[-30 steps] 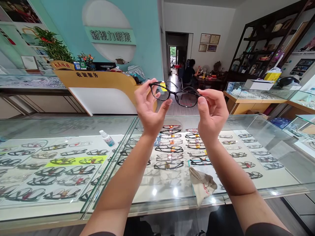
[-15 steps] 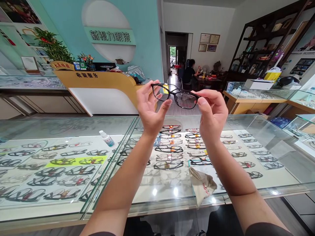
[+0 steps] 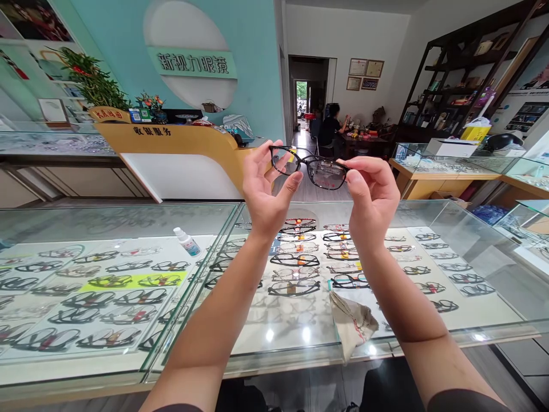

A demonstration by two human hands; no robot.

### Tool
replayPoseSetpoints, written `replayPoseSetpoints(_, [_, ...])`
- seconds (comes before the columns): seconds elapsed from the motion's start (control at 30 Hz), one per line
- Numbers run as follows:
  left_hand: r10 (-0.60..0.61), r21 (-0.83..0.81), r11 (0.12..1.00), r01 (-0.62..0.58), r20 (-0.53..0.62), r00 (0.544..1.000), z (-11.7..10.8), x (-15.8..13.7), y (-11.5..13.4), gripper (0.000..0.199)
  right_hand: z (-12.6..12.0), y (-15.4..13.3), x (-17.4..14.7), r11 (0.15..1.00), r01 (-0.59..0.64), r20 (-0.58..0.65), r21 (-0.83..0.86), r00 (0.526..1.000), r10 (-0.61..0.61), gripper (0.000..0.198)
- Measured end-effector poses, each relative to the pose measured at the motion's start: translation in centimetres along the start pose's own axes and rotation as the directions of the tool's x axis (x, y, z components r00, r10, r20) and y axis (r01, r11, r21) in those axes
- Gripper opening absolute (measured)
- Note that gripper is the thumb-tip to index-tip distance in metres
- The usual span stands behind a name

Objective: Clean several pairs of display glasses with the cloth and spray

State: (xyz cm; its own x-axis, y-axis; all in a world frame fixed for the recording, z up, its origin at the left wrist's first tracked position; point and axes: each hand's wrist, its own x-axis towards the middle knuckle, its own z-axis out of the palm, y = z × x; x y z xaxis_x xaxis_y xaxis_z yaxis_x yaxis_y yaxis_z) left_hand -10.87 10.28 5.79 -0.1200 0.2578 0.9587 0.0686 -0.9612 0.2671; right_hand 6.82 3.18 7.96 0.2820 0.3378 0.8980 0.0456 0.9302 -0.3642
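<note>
Up above the counter, a pair of black-framed eyeglasses (image 3: 326, 173) is held out level with both hands, tilted slightly down to the right. My right hand (image 3: 372, 191) pinches the right end of the frame between thumb and fingers. My left hand (image 3: 268, 194) is at the other end, its thumb close to the lower rim and some fingers behind the lens, seen through it. Below them, a beige cloth (image 3: 354, 326) hangs over the front edge of the glass display counter (image 3: 295, 337). Rows of eyeglasses (image 3: 294, 260) lie inside it.
A white spray bottle (image 3: 187, 242) stands on the left part of the counter. Beyond are a yellow-and-white cashier desk (image 3: 180, 171), another glass case (image 3: 441, 163) and a dark shelf (image 3: 454, 74). A person (image 3: 330, 129) sits at a table in the back.
The left end of the eyeglasses has shifted a little to the right, turning the frame slightly. My left hand has moved slightly right with it; the right hand has barely moved.
</note>
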Motion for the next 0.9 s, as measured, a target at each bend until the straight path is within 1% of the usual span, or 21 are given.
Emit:
replayPoseSetpoints(0.17, [-0.037,0.048,0.998,0.036,0.031,0.999,-0.2,-0.1,0.4,0.074,0.0,0.0,-0.2,0.997,-0.079,0.012,-0.014,0.997,0.080,0.026])
replayPoseSetpoints(0.3, [-0.066,0.174,0.983,0.060,0.028,0.997,-0.6,-0.1,0.7,0.075,-0.2,0.4,-0.4,0.987,-0.157,0.043,-0.028,0.987,0.158,0.026])
replayPoseSetpoints(0.37, [-0.035,0.215,0.976,0.029,0.026,0.999,-0.8,0.1,0.7,0.078,-0.3,0.7,-0.3,0.983,-0.181,0.052,-0.031,0.982,0.183,0.026])
replayPoseSetpoints(0.47, [0.020,0.225,0.974,-0.029,0.043,0.999,-1.3,0.5,0.5,0.080,-0.6,0.8,0.1,0.975,-0.218,0.076,-0.047,0.972,0.221,0.021])
replayPoseSetpoints(0.6, [0.063,0.259,0.962,-0.083,0.084,0.995,-1.7,0.9,1.0,0.082,-1.1,0.2,0.7,0.944,-0.286,0.199,-0.167,0.928,0.316,0.019])
replayPoseSetpoints(0.67, [0.111,0.284,0.947,-0.147,0.139,0.984,-1.7,1.1,1.6,0.083,-1.3,-0.1,1.0,0.937,-0.249,0.243,-0.245,0.920,0.308,0.018])
replayPoseSetpoints(0.77, [0.166,0.318,0.919,-0.234,0.227,0.960,-1.7,1.4,2.5,0.081,-1.4,0.0,1.1,0.941,-0.127,0.291,-0.312,0.931,0.222,0.012])
replayPoseSetpoints(0.83, [0.155,0.342,0.908,-0.242,0.264,0.952,-1.7,1.6,3.0,0.078,-1.3,0.2,1.0,0.944,-0.087,0.313,-0.320,0.930,0.192,0.009])
replayPoseSetpoints(0.9, [0.129,0.366,0.901,-0.232,0.285,0.950,-1.8,1.7,3.3,0.075,-1.4,0.5,1.0,0.947,-0.088,0.333,-0.310,0.923,0.195,0.010])
